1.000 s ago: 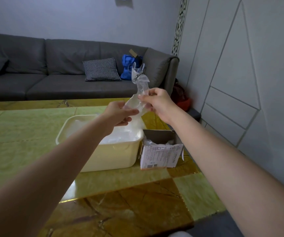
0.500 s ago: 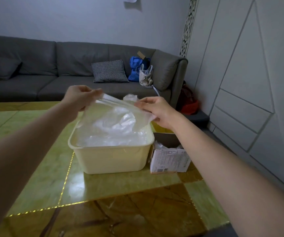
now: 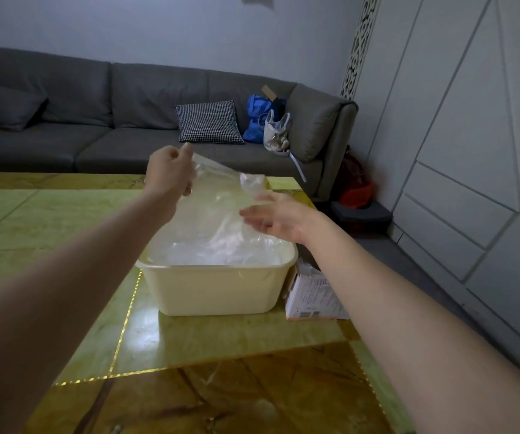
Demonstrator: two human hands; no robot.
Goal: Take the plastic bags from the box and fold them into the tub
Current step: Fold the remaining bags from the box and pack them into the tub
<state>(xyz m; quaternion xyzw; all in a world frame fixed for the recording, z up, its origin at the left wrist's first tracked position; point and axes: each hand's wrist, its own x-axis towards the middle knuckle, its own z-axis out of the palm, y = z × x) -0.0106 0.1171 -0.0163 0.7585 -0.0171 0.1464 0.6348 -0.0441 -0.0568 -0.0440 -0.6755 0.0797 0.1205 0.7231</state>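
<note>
A clear plastic bag point(image 3: 211, 202) is spread out, slanting down over the cream tub point(image 3: 218, 289) on the green-gold table. My left hand point(image 3: 169, 172) pinches the bag's upper left corner, raised above the tub's far side. My right hand point(image 3: 276, 216) is flat with straight fingers against the bag's right side, above the tub. More clear bags lie inside the tub. The small cardboard box point(image 3: 313, 294) stands just right of the tub, partly hidden by my right forearm.
The table point(image 3: 64, 245) ends close to the right of the box. A grey sofa point(image 3: 96, 120) with a checked cushion point(image 3: 208, 122) and bags stands behind the table. White wall panels fill the right side.
The bunched bag held between both hands has been pulled open into a sheet over the tub. My right hand let go of its edge and now lies flat against the bag.
</note>
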